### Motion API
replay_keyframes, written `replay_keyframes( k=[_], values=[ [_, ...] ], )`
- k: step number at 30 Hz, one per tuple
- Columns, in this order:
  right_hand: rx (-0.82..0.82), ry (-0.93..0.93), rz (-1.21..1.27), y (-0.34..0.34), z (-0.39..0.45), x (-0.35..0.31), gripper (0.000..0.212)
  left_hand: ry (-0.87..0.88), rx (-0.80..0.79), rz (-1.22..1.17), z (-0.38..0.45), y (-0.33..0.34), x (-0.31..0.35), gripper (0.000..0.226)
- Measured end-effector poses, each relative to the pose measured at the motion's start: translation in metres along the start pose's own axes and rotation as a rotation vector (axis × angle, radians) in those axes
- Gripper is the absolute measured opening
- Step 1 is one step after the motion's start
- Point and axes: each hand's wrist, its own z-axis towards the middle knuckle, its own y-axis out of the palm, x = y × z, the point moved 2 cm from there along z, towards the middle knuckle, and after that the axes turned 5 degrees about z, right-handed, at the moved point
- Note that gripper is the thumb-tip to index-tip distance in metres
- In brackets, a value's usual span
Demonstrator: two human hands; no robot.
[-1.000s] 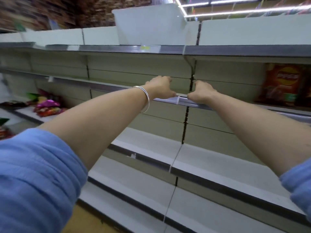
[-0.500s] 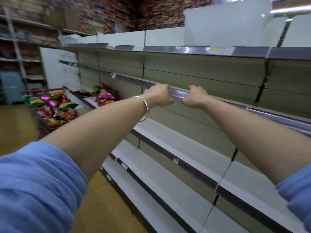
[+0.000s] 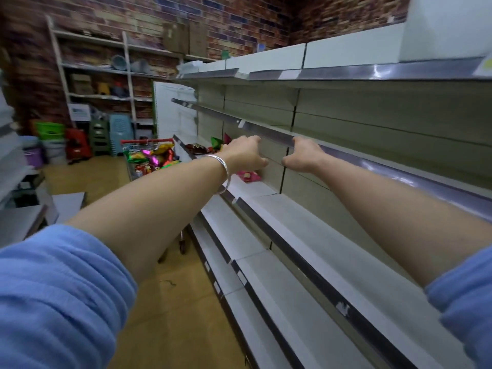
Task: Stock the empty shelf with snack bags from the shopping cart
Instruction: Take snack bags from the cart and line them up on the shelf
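Note:
A shopping cart (image 3: 133,166) with a red handle stands down the aisle, heaped with bright snack bags (image 3: 157,155). A few more bags lie on the far part of the white shelf: a dark one (image 3: 199,148), a green one (image 3: 217,141) and a pink one (image 3: 249,176). Closer to me the shelf board (image 3: 292,217) is bare. Both my arms reach forward. My left hand (image 3: 246,154), a silver bangle on its wrist, hangs in front of the back panel with loosely curled fingers and holds nothing. My right hand (image 3: 303,155) is just under the metal shelf rail (image 3: 372,166), knuckles at its edge, also holding nothing.
Lower bare shelf boards (image 3: 266,302) step out toward the wooden floor (image 3: 173,302). A grey counter (image 3: 24,222) sits at my left. Against the brick back wall stands a rack (image 3: 125,73) with boxes, and below it stacked stools (image 3: 119,129), baskets and buckets.
My view has swung left along the aisle, bringing the cart and back wall into sight. Both hands have come off the top of the shelf rail and sit slightly lower.

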Motion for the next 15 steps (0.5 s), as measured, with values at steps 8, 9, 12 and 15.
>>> replay_keyframes(
  k=[8, 9, 12, 15],
  values=[
    [-0.057, -0.053, 0.003, 0.050, 0.064, -0.026, 0.069, -0.055, 0.023, 0.017, 0.057, 0.013, -0.052, 0.056],
    [-0.066, -0.055, 0.001, 0.057, 0.072, -0.030, 0.068, -0.056, 0.024, 0.019, 0.065, 0.015, -0.060, 0.056],
    [-0.077, -0.057, 0.001, 0.079, 0.099, -0.045, 0.067, -0.062, 0.016, 0.028, 0.090, 0.023, -0.089, 0.057],
    [-0.083, -0.047, 0.013, 0.103, 0.129, -0.064, 0.067, -0.059, 0.005, 0.031, 0.118, 0.028, -0.122, 0.060]
  ],
)
